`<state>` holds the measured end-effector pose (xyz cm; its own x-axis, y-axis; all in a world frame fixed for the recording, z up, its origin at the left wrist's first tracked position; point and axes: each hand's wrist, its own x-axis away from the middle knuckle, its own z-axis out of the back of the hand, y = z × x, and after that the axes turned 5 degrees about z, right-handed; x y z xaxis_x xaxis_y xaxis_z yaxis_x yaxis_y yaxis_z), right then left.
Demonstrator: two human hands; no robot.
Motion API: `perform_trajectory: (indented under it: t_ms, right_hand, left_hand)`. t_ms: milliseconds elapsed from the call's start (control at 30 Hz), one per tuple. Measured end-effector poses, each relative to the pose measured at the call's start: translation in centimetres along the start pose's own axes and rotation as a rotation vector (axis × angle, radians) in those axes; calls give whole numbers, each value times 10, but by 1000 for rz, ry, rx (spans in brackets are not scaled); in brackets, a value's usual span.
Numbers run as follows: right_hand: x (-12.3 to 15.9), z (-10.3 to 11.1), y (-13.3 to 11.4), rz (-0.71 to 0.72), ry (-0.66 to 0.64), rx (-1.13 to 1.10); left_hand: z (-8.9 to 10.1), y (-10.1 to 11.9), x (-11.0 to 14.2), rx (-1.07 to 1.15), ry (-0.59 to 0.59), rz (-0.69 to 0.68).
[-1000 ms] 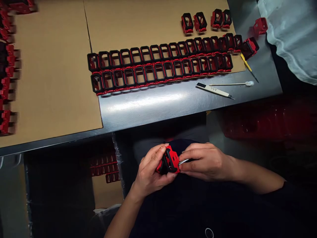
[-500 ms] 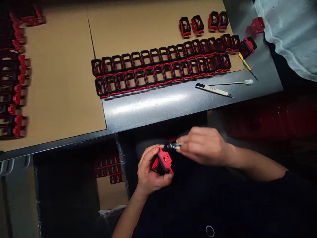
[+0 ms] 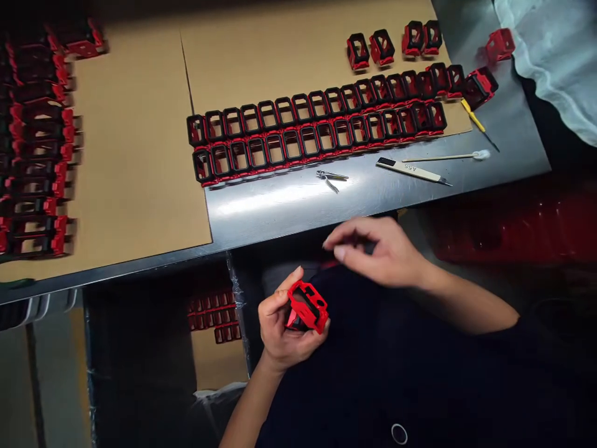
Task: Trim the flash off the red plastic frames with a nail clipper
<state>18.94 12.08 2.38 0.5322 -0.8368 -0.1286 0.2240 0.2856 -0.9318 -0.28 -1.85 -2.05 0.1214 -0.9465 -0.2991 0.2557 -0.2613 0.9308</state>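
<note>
My left hand (image 3: pixel 284 326) grips a red and black plastic frame part (image 3: pixel 306 307) low in front of me, below the table edge. My right hand (image 3: pixel 373 251) hovers above and to the right of it, fingers loosely curled, with nothing visible in it. Metal tweezers (image 3: pixel 331 177) lie on the steel table (image 3: pixel 280 211) just beyond that hand. Two long rows of matching red and black frames (image 3: pixel 321 127) stand on a cardboard sheet (image 3: pixel 261 56) behind the tweezers.
Further frames sit at the far left (image 3: pixel 37 137) and top right (image 3: pixel 392 43). A white labelled blade tool (image 3: pixel 413 170), a cotton swab (image 3: pixel 448 157) and a yellow-handled pick (image 3: pixel 476 121) lie at the right. White cloth (image 3: pixel 555 56) covers the top right corner.
My right hand lifted away from the frame part, set the tweezers on the steel table and drew back with nothing in it. My left hand kept the part and turned it.
</note>
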Motion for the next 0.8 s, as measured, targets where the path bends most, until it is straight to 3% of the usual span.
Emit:
perform_trajectory:
  t_ms: [67,133,233,400,633,800]
  right_hand:
    - [17,-8,-15,-124,-221,-225]
    - [24,-16,-21,-212,-316,-298]
    - [24,-24,-19,-292,-318,-298]
    - [21,-29,-15,-332,-339,-364]
    - [25,-26,-15,-398,-407,-450]
    - [26,-20,-13,-365,-460,-447]
  left_hand:
    - [3,-5,-1,-54,-22,-77]
    - [6,-8,-3,-86,-78,-149]
    - [10,-8,-8,-150,-146,-223]
    - [14,-2,-13,-267,-158,-278]
    - [13,3,-16,-314,-180,-309]
    - [14,5,-17,-301,-200,-298]
